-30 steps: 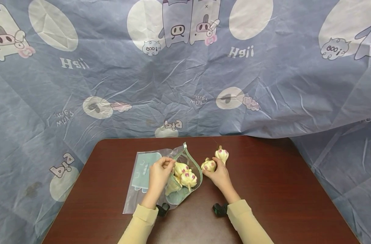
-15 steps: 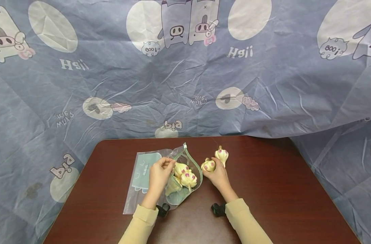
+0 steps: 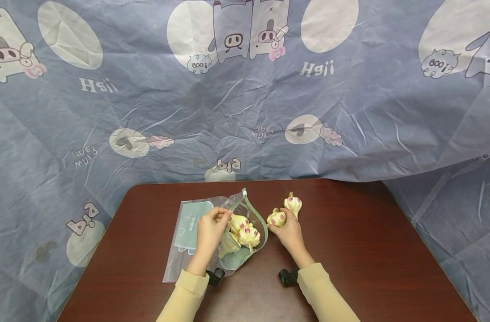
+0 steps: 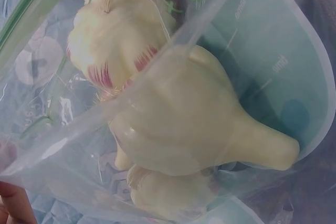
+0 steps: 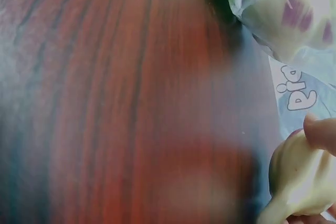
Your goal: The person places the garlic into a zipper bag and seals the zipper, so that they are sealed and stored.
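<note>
My left hand pinches the near-left edge of a clear zip bag with a green seal and a teal print. The bag's mouth gapes toward the right. Several garlic bulbs with purple streaks lie inside; through the plastic, the left wrist view shows a pale bulb with a long stem. Just right of the mouth, my right hand holds another garlic bulb between thumb and fingers. That bulb is partly cut off at the right wrist view's edge.
One more garlic bulb lies on the dark red-brown table, right behind the right hand's fingers. A blue patterned cloth hangs behind the table. Black cameras are strapped to both wrists.
The garlic bulb in my right hand has turned and shifted slightly to the right. My right forearm moved a little left earlier on. The left hand and bag stay in place.
</note>
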Available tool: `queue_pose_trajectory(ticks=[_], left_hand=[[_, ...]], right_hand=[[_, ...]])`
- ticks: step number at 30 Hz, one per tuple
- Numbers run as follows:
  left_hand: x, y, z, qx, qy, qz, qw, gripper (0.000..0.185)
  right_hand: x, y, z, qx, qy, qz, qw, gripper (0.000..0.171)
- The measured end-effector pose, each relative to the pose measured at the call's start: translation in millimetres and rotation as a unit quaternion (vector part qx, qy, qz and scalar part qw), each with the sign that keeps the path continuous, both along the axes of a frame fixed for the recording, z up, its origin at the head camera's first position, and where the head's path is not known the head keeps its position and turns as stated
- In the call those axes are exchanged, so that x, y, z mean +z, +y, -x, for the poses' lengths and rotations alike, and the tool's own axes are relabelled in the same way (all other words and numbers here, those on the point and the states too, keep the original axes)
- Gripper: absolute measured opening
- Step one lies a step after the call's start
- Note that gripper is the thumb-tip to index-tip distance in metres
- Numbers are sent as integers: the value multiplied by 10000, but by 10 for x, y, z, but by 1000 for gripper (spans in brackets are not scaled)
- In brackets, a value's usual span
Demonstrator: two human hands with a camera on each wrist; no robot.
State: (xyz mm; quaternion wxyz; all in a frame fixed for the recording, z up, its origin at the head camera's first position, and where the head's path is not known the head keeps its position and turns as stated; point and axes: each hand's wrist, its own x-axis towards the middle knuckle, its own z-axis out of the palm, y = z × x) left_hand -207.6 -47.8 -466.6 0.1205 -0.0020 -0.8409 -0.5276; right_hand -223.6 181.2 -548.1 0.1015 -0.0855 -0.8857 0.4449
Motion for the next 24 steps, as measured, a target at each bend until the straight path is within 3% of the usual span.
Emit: queue_pose_trajectory(ticks=[13,24], left_hand=[[12,10,-4,-81,-57,-4,10000,15],[-9,-4,16,-129,37,-16,9999,15]], right_hand=[[360,51,-55,-72,281,156,9995,73],[697,-145,-127,349,456,654,9962,73]])
